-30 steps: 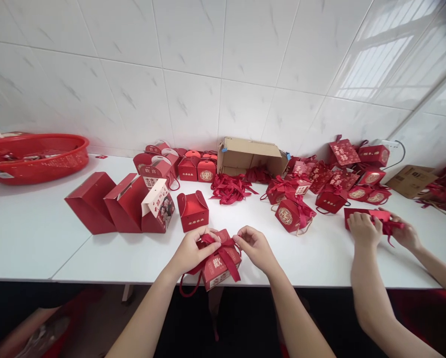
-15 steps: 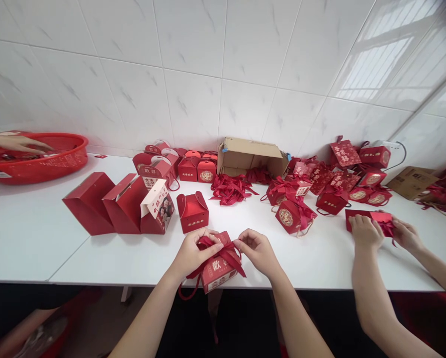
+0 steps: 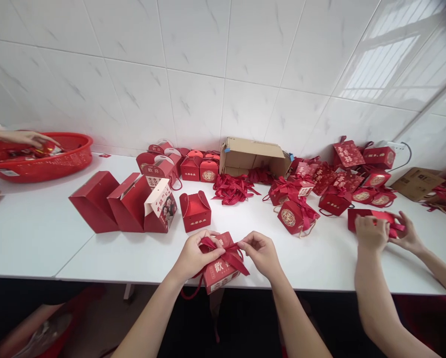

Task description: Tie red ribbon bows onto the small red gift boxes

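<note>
A red gift box point(image 3: 219, 271) with pale lettering lies at the table's front edge, a dark red ribbon point(image 3: 232, 257) in a bow across it. My left hand point(image 3: 200, 253) is closed on the ribbon's left loop, thumb on top, close against the box. Between thumb and fingertips my right hand point(image 3: 260, 251) pinches the ribbon at the bow's right side. A red cord handle point(image 3: 193, 293) hangs from the box's left. Just behind stands an open-topped red box point(image 3: 195, 216).
Tall red boxes point(image 3: 94, 203) stand at left, beyond them a red basket point(image 3: 73, 154) with a person's hand in it. Loose ribbons point(image 3: 233, 189) lie before a cardboard box point(image 3: 254, 149). Tied boxes point(image 3: 295, 216) sit to the right, where another person's hands point(image 3: 374, 231) hold a red box.
My hands keep hold of the ribbon with barely any movement. The view has shifted slightly. In the basket, the person's hand has lifted and grips a shiny packet. The right-hand person's fingers have moved.
</note>
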{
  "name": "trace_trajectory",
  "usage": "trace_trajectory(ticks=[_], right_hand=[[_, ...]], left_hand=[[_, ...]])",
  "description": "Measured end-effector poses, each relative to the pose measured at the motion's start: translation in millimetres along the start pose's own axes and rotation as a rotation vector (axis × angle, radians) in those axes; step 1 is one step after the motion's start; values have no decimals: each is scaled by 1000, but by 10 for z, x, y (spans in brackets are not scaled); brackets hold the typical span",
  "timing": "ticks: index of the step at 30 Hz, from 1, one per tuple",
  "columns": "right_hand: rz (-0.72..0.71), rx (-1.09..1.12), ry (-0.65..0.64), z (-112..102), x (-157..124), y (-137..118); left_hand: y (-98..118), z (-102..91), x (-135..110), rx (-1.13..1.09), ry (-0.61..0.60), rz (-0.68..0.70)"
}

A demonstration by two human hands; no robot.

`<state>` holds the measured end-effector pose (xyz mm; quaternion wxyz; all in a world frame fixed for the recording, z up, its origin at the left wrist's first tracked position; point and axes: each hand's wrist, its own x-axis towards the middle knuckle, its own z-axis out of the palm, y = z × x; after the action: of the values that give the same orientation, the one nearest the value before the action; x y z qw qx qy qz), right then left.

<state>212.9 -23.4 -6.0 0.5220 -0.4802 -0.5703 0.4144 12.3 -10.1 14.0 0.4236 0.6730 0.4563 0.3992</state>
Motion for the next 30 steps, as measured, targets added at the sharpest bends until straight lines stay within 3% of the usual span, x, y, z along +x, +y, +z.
trace_trajectory(ticks=[15,19,21,24,27,30], right_hand=[[-1,22,58,-2,-59,84],[-76,44,238,22,-316,308],[-167,-13,334,21,-496,437],[-272,-210,251,21,-707,543],[-253,-328,163,24,-744,574],[-189,-419,286,-5,-628,667]], left_hand=[[-49,62,86,-17,9,25],[-55,196,81,-15,88,46],[-45,290,54,-41,135,42],[-55,427,1,-133,134,46],[-162,502,-58,-253,151,95],[-375,472,-138,-180,208,66]])
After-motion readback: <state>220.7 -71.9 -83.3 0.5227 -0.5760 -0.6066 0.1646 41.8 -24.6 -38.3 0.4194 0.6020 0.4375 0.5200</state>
